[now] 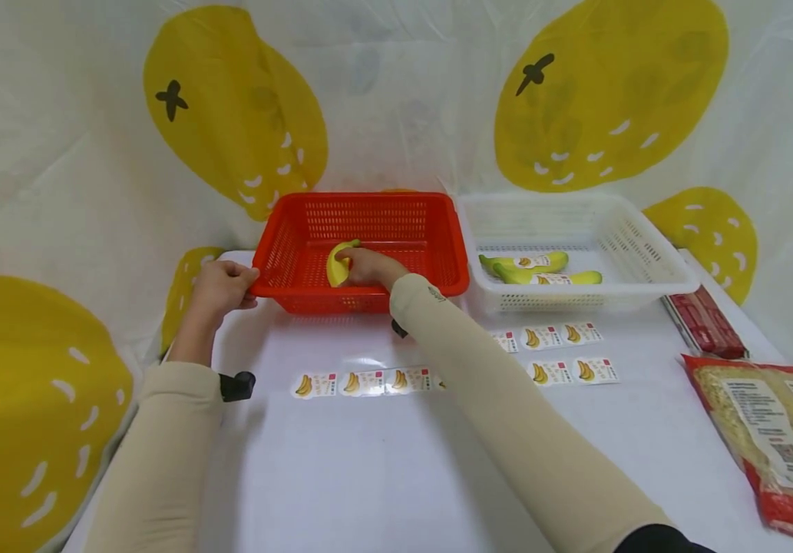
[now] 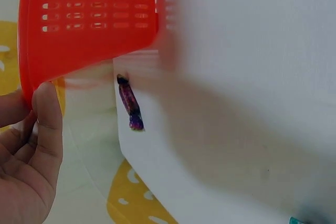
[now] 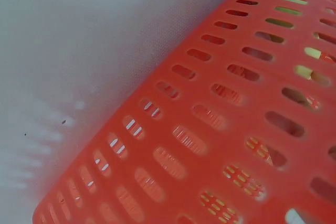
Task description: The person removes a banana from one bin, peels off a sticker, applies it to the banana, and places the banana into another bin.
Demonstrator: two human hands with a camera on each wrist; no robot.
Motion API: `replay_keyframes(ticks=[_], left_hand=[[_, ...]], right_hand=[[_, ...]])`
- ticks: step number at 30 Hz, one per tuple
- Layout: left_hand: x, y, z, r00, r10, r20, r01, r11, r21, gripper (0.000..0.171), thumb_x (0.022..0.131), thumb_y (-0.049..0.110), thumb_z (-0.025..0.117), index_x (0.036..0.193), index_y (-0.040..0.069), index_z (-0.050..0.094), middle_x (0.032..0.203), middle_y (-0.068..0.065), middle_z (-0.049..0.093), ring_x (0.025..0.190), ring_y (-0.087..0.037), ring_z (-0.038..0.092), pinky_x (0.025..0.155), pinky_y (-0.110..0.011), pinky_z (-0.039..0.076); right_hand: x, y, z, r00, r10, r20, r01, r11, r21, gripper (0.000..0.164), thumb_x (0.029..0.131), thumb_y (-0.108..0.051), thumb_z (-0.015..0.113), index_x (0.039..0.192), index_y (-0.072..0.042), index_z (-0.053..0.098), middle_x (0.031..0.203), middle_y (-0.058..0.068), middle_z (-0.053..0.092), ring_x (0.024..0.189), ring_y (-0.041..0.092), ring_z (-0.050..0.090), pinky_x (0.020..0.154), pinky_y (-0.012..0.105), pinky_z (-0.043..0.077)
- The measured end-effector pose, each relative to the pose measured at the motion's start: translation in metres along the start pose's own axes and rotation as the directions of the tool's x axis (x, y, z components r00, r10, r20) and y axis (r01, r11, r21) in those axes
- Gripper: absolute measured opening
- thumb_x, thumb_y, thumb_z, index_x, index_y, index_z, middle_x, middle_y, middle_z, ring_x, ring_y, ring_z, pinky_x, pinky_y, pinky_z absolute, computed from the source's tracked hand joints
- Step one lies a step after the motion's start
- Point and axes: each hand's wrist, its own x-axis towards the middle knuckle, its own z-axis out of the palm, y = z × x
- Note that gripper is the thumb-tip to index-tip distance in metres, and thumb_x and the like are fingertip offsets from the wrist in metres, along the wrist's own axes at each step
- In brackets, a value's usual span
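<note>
My left hand pinches the front left corner of the red plastic basket between thumb and fingers. The left wrist view shows the thumb on the rim from outside. Inside the basket, my right hand grips a yellow banana with a greenish stem end. In the right wrist view the perforated red wall covers most of that hand, with bits of yellow and green showing through the slots. Two greenish-yellow bananas with labels lie in the white basket beside the red one.
Two rows of banana-picture stickers lie on the white table before the baskets. At the right are a dark red flat pack and a clear bag of pale grains. A small purple wrapped item lies near the left edge.
</note>
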Motion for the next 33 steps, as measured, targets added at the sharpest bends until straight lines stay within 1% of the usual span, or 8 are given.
replay_keyframes(ticks=[9, 14, 17, 20, 22, 26, 29, 33], left_hand=[[-0.002, -0.001, 0.004, 1.0, -0.013, -0.005, 0.013, 1.0, 0.011, 0.04, 0.107, 0.027, 0.052, 0.134, -0.002, 0.057, 0.121, -0.022, 0.063, 0.085, -0.021, 0.068, 0.081, -0.029, 0.061], [-0.004, -0.003, 0.006, 0.999, -0.03, -0.01, 0.03, 1.0, 0.008, 0.04, 0.107, 0.027, 0.052, 0.134, -0.002, 0.057, 0.122, -0.022, 0.063, 0.087, -0.022, 0.069, 0.082, -0.03, 0.061], [-0.005, -0.004, 0.006, 1.0, -0.025, -0.016, 0.025, 1.0, 0.011, 0.04, 0.107, 0.027, 0.052, 0.133, -0.003, 0.057, 0.122, -0.022, 0.062, 0.083, -0.019, 0.068, 0.081, -0.029, 0.061], [-0.006, -0.003, 0.004, 1.0, -0.01, -0.023, 0.01, 1.0, 0.01, 0.04, 0.108, 0.027, 0.051, 0.133, -0.003, 0.057, 0.122, -0.022, 0.062, 0.081, -0.018, 0.067, 0.08, -0.028, 0.061], [-0.006, -0.002, 0.003, 1.0, -0.003, -0.027, 0.004, 1.0, 0.013, 0.04, 0.108, 0.027, 0.051, 0.134, -0.003, 0.056, 0.122, -0.022, 0.062, 0.081, -0.018, 0.067, 0.08, -0.028, 0.061], [-0.005, 0.003, 0.0, 1.0, 0.004, -0.024, -0.004, 1.0, 0.024, 0.04, 0.107, 0.027, 0.051, 0.133, -0.004, 0.057, 0.121, -0.023, 0.062, 0.079, -0.017, 0.067, 0.086, -0.034, 0.061], [-0.003, 0.006, 0.0, 1.0, 0.006, -0.022, -0.005, 1.0, 0.022, 0.041, 0.107, 0.027, 0.052, 0.133, -0.004, 0.057, 0.12, -0.023, 0.062, 0.076, -0.015, 0.067, 0.086, -0.034, 0.061], [-0.001, 0.006, -0.001, 1.0, 0.005, -0.026, -0.005, 1.0, 0.009, 0.041, 0.107, 0.026, 0.052, 0.132, -0.005, 0.057, 0.119, -0.023, 0.062, 0.073, -0.013, 0.065, 0.076, -0.026, 0.061]], right_hand=[[-0.002, 0.003, 0.002, 1.0, 0.029, 0.011, -0.03, 0.999, 0.033, 0.063, 0.1, -0.017, 0.064, 0.157, -0.021, 0.038, 0.153, 0.013, 0.044, 0.136, 0.029, 0.042, 0.126, 0.046, 0.027], [-0.001, 0.004, 0.004, 1.0, 0.008, 0.011, -0.008, 1.0, 0.015, 0.065, 0.099, -0.02, 0.065, 0.158, -0.022, 0.037, 0.158, 0.01, 0.04, 0.137, 0.027, 0.04, 0.125, 0.045, 0.029], [-0.004, 0.003, 0.002, 1.0, -0.015, 0.002, 0.015, 0.997, 0.073, 0.07, 0.098, -0.022, 0.069, 0.159, -0.024, 0.036, 0.15, 0.012, 0.044, 0.124, 0.027, 0.048, 0.116, 0.043, 0.04], [-0.01, -0.001, -0.006, 0.999, -0.043, -0.009, 0.044, 0.98, 0.196, 0.073, 0.097, -0.02, 0.071, 0.159, -0.026, 0.034, 0.135, 0.014, 0.051, 0.104, 0.025, 0.055, 0.101, 0.039, 0.051], [-0.015, -0.004, -0.014, 0.997, -0.072, -0.016, 0.073, 0.957, 0.28, 0.075, 0.096, -0.018, 0.071, 0.16, -0.027, 0.033, 0.128, 0.014, 0.052, 0.095, 0.025, 0.057, 0.094, 0.037, 0.056], [-0.027, -0.009, -0.032, 0.987, -0.153, -0.042, 0.158, 0.922, 0.353, 0.076, 0.097, -0.018, 0.07, 0.16, -0.03, 0.031, 0.129, 0.014, 0.053, 0.099, 0.026, 0.062, 0.094, 0.041, 0.058], [-0.04, -0.013, -0.042, 0.972, -0.224, -0.07, 0.235, 0.905, 0.355, 0.076, 0.096, -0.019, 0.071, 0.16, -0.031, 0.03, 0.132, 0.014, 0.053, 0.104, 0.027, 0.065, 0.094, 0.042, 0.059], [-0.062, -0.019, -0.051, 0.946, -0.308, -0.102, 0.324, 0.892, 0.315, 0.078, 0.096, -0.021, 0.072, 0.16, -0.034, 0.029, 0.131, 0.01, 0.053, 0.106, 0.026, 0.066, 0.091, 0.037, 0.06]])
